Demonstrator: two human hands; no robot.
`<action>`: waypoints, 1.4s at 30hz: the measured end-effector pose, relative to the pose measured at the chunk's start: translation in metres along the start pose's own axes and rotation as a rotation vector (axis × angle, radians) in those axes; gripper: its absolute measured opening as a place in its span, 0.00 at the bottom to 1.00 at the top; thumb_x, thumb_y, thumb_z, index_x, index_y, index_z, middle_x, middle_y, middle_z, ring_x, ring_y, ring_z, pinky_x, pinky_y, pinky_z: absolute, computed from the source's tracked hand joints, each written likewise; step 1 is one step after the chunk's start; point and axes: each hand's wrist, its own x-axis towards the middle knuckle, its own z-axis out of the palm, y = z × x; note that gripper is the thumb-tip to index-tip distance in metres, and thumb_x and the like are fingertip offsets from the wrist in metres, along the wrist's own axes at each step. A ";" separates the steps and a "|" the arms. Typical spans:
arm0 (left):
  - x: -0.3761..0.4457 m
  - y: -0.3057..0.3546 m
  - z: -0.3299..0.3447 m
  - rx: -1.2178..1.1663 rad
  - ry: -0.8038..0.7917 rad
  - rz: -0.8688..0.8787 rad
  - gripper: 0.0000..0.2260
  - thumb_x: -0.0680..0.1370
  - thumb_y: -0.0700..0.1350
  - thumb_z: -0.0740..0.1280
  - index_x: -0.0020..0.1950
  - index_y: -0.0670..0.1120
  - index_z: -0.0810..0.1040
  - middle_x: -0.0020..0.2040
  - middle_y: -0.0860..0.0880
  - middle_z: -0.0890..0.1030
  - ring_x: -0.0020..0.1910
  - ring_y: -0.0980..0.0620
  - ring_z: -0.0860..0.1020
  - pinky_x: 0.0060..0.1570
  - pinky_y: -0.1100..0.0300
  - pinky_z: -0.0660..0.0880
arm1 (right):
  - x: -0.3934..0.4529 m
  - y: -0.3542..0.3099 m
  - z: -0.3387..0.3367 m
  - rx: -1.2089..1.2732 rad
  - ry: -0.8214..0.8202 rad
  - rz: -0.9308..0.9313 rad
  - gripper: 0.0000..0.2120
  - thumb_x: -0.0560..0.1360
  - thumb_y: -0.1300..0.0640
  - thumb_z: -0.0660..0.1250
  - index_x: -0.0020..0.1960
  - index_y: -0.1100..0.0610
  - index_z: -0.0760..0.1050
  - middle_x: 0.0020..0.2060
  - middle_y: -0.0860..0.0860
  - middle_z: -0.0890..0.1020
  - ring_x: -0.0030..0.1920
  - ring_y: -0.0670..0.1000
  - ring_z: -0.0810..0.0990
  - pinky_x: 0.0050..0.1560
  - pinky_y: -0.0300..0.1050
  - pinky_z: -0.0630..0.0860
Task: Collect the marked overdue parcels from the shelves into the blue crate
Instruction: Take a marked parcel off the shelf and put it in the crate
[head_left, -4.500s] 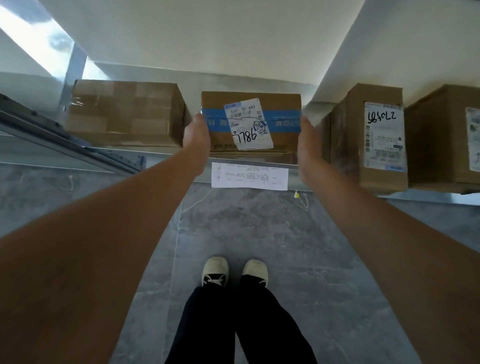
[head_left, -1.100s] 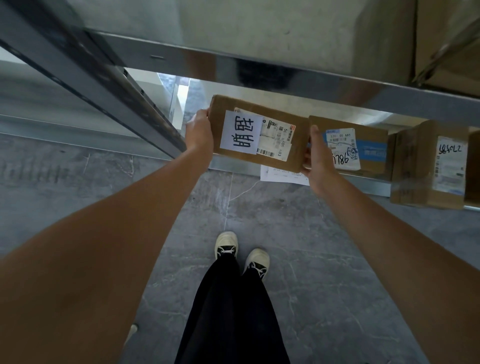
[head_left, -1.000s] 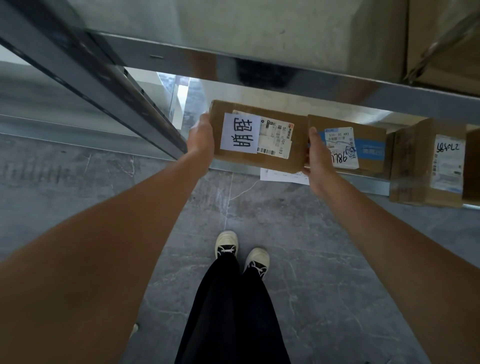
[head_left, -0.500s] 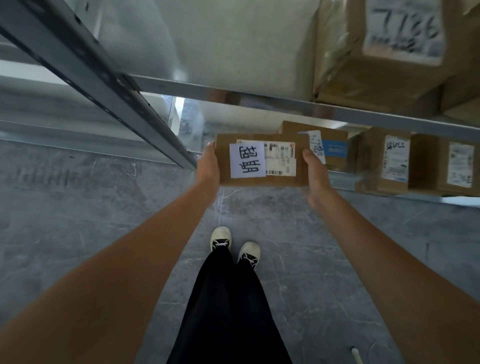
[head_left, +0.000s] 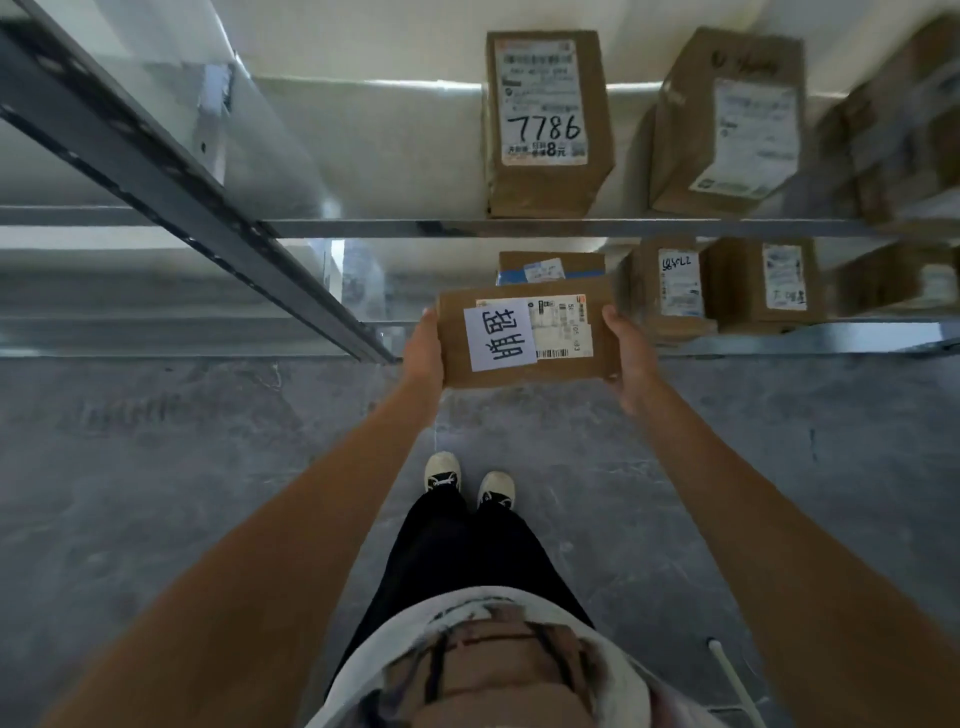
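Note:
A flat cardboard parcel (head_left: 524, 358) with a white handwritten paper mark and a shipping label is held in front of the shelves, above the floor. My left hand (head_left: 423, 353) grips its left end and my right hand (head_left: 626, 353) grips its right end. Behind it on the low shelf lies a parcel with blue tape (head_left: 550, 267). The blue crate is not in view.
Upper shelf (head_left: 519, 227) carries a tall box marked 7786 (head_left: 545, 124) and another box (head_left: 727, 124). Low shelf holds more boxes (head_left: 675, 286) (head_left: 763, 280) at right. A slanted metal upright (head_left: 182, 176) runs at left. Grey floor and my feet (head_left: 467, 478) lie below.
I took the marked parcel off the low shelf with both hands and drew it away from the shelf. The view has risen, so the upper shelf now shows.

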 end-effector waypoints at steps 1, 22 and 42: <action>-0.007 -0.002 0.002 0.003 -0.024 0.006 0.16 0.84 0.55 0.51 0.53 0.50 0.76 0.45 0.51 0.80 0.43 0.54 0.79 0.43 0.57 0.77 | -0.005 0.000 -0.007 0.019 0.011 -0.008 0.17 0.79 0.45 0.63 0.63 0.52 0.76 0.54 0.52 0.83 0.54 0.54 0.82 0.47 0.48 0.78; -0.085 0.011 0.136 0.297 -0.489 -0.099 0.23 0.80 0.62 0.55 0.62 0.47 0.76 0.49 0.48 0.82 0.47 0.48 0.80 0.44 0.52 0.77 | -0.108 0.041 -0.162 0.655 0.411 -0.011 0.21 0.75 0.47 0.69 0.63 0.57 0.75 0.51 0.55 0.85 0.43 0.51 0.84 0.30 0.38 0.77; -0.262 -0.139 0.342 0.625 -1.091 0.068 0.17 0.79 0.51 0.63 0.66 0.47 0.66 0.63 0.39 0.73 0.60 0.37 0.76 0.53 0.35 0.77 | -0.179 0.094 -0.398 1.174 1.004 -0.300 0.24 0.80 0.49 0.61 0.74 0.51 0.59 0.61 0.53 0.78 0.52 0.51 0.82 0.51 0.49 0.81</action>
